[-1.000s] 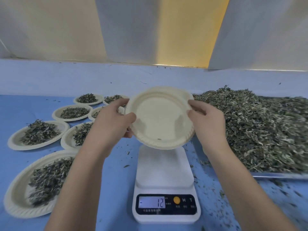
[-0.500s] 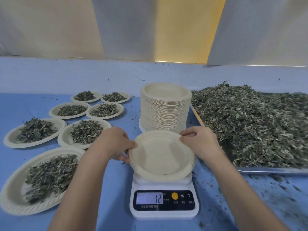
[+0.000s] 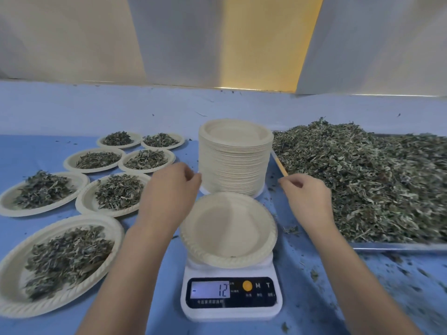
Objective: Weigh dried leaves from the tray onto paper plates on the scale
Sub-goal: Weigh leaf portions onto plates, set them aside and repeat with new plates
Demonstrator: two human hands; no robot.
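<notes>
An empty paper plate lies on the white scale, whose display reads 12 with a minus sign. My left hand hovers just left of and above the plate, fingers loosely curled, holding nothing. My right hand hovers to the plate's right, also loosely curled and empty, near the tray's edge. A large metal tray at the right carries a heap of dried leaves. A tall stack of paper plates stands right behind the scale.
Several paper plates filled with leaves lie at the left on the blue table. Leaf crumbs are scattered around the scale and in front of the tray. A pale wall rises behind the table.
Both hands lowered the empty plate onto the scale, let go of it and lifted slightly apart. The stack of plates behind came into view.
</notes>
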